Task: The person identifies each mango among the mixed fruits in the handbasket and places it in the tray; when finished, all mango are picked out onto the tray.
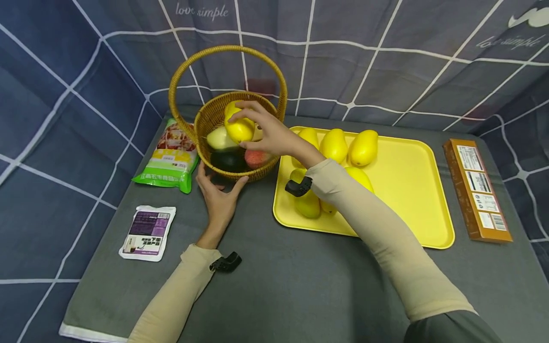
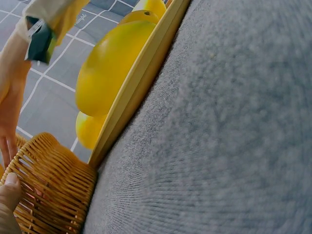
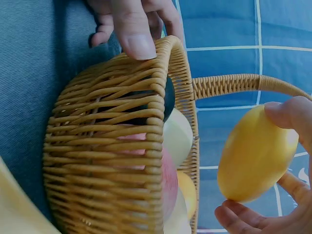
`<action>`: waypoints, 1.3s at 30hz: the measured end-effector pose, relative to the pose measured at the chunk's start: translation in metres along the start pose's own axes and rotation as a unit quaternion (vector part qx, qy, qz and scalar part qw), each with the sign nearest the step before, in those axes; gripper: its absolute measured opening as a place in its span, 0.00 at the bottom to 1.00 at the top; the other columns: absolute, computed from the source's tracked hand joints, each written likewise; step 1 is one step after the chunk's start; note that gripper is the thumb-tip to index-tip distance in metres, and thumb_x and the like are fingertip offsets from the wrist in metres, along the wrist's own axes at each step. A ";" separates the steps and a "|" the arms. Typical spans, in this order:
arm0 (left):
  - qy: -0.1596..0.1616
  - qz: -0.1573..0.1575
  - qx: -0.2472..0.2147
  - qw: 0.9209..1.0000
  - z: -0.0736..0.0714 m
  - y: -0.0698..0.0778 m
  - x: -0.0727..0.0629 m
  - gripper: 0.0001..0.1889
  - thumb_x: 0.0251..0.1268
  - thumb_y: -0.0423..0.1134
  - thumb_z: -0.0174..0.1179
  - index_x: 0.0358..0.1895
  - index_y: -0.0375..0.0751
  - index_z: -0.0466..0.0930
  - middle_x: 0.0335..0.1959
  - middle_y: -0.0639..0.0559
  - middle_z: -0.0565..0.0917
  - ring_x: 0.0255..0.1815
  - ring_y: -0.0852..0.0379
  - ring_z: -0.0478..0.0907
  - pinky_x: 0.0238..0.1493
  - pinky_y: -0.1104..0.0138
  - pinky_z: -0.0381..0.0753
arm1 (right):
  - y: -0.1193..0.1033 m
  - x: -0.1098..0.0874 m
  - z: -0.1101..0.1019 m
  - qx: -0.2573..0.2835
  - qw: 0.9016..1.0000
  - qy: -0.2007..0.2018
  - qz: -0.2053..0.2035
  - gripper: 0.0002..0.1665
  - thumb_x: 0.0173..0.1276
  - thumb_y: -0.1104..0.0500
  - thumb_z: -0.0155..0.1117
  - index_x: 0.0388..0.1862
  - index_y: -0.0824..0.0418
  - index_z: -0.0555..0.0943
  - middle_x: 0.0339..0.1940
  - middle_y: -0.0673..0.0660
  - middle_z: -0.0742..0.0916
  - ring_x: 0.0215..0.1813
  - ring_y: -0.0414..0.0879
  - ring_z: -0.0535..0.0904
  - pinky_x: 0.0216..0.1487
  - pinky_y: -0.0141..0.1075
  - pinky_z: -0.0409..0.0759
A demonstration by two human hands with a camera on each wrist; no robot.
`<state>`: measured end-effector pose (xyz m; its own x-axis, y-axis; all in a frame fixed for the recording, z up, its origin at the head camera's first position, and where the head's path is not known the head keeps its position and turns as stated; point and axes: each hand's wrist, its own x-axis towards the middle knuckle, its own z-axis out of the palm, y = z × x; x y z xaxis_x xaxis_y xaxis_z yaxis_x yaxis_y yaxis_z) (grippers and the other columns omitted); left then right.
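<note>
My right hand [image 1: 274,133] holds a yellow mango [image 3: 257,155] between thumb and fingers, above the wicker basket [image 1: 205,125] and beside its tall handle. Inside the basket are a pale green fruit [image 1: 219,138], a dark green one [image 1: 229,159] and a reddish one [image 1: 256,158]. A bit of yellow-orange fruit [image 3: 187,191] also shows there in the right wrist view. My left hand [image 1: 219,200] grips the basket's near side, with its thumb [image 2: 10,187] on the rim; its other fingers are partly hidden. More mangoes [image 1: 363,147] lie on the yellow tray [image 1: 407,190], partly covered by my right arm.
Left of the basket lies a green and yellow food bag [image 1: 169,159], with a white and purple pouch [image 1: 147,233] nearer the front. An orange-brown box [image 1: 477,190] stands right of the tray. A checked cloth [image 1: 326,71] hangs behind the grey table [image 1: 291,286].
</note>
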<state>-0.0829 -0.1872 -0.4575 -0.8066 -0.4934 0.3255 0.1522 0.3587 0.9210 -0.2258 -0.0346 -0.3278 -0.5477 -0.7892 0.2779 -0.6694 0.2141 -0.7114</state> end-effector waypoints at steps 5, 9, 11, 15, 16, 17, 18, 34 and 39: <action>-0.007 -0.008 0.014 1.000 -0.001 0.002 -0.001 0.56 0.51 0.44 0.76 0.78 0.46 0.44 0.72 0.43 0.55 0.64 0.47 0.62 0.45 0.60 0.69 | -0.004 -0.023 -0.006 -0.006 1.000 0.005 -0.003 0.27 0.64 0.55 0.70 0.63 0.50 0.76 0.76 0.53 0.62 0.74 0.46 0.59 0.60 0.49 0.75; -0.005 -0.003 0.011 1.000 -0.002 0.003 -0.001 0.55 0.51 0.45 0.76 0.77 0.45 0.45 0.71 0.43 0.55 0.63 0.49 0.63 0.45 0.64 0.68 | -0.008 -0.041 -0.014 -0.019 1.000 0.013 -0.014 0.27 0.64 0.54 0.70 0.62 0.50 0.76 0.76 0.52 0.63 0.75 0.44 0.58 0.66 0.44 0.69; -0.003 0.000 0.011 1.000 -0.002 0.003 -0.001 0.55 0.51 0.44 0.76 0.77 0.44 0.45 0.71 0.42 0.55 0.63 0.48 0.63 0.44 0.64 0.68 | -0.008 -0.049 -0.018 -0.021 1.000 0.019 -0.013 0.27 0.64 0.54 0.70 0.62 0.51 0.76 0.76 0.53 0.63 0.75 0.45 0.59 0.66 0.45 0.69; -0.001 0.004 0.003 1.000 -0.001 0.001 -0.001 0.56 0.51 0.38 0.76 0.77 0.42 0.44 0.71 0.40 0.54 0.64 0.44 0.62 0.45 0.59 0.67 | -0.007 -0.064 -0.025 -0.016 1.000 0.025 -0.001 0.27 0.63 0.55 0.71 0.61 0.51 0.77 0.76 0.52 0.63 0.73 0.47 0.62 0.60 0.51 0.73; 0.000 0.004 0.001 1.000 -0.001 0.001 -0.001 0.56 0.50 0.37 0.76 0.77 0.42 0.44 0.72 0.40 0.54 0.64 0.42 0.62 0.45 0.57 0.67 | -0.007 -0.068 -0.026 -0.016 1.000 0.025 0.003 0.27 0.63 0.55 0.71 0.61 0.51 0.77 0.76 0.52 0.63 0.73 0.47 0.62 0.60 0.52 0.73; 0.001 0.005 -0.002 1.000 -0.001 0.001 -0.001 0.56 0.50 0.36 0.76 0.77 0.42 0.44 0.72 0.39 0.54 0.65 0.41 0.62 0.45 0.56 0.67 | -0.007 -0.072 -0.027 -0.017 1.000 0.026 0.005 0.27 0.62 0.55 0.71 0.61 0.51 0.77 0.77 0.52 0.63 0.73 0.47 0.62 0.60 0.51 0.73; 0.001 0.005 -0.004 1.000 -0.001 0.000 -0.002 0.56 0.50 0.36 0.76 0.77 0.42 0.44 0.72 0.40 0.54 0.65 0.40 0.62 0.45 0.54 0.67 | -0.006 -0.075 -0.028 -0.021 0.999 0.028 0.003 0.27 0.62 0.56 0.71 0.60 0.51 0.77 0.76 0.52 0.63 0.74 0.48 0.61 0.62 0.51 0.72; 0.001 -0.001 0.008 1.000 -0.003 0.008 -0.003 0.54 0.52 0.40 0.75 0.77 0.44 0.45 0.71 0.42 0.55 0.65 0.45 0.63 0.45 0.61 0.68 | -0.007 -0.105 -0.032 -0.036 0.997 0.058 -0.046 0.26 0.58 0.59 0.75 0.57 0.52 0.80 0.74 0.56 0.66 0.75 0.49 0.62 0.70 0.48 0.66; 0.002 0.003 -0.001 1.000 -0.002 0.025 -0.005 0.53 0.52 0.33 0.74 0.76 0.34 0.45 0.70 0.33 0.55 0.64 0.36 0.62 0.45 0.54 0.67 | -0.009 -0.116 -0.034 -0.043 0.997 0.057 -0.040 0.27 0.58 0.59 0.75 0.57 0.52 0.80 0.74 0.56 0.66 0.75 0.50 0.60 0.70 0.50 0.66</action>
<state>-0.0736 -0.1775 -0.4361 -0.8030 -0.4955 0.3312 0.1572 0.3600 0.9196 -0.1733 0.0740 -0.3319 -0.5410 -0.7358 0.4072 -0.7516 0.2058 -0.6267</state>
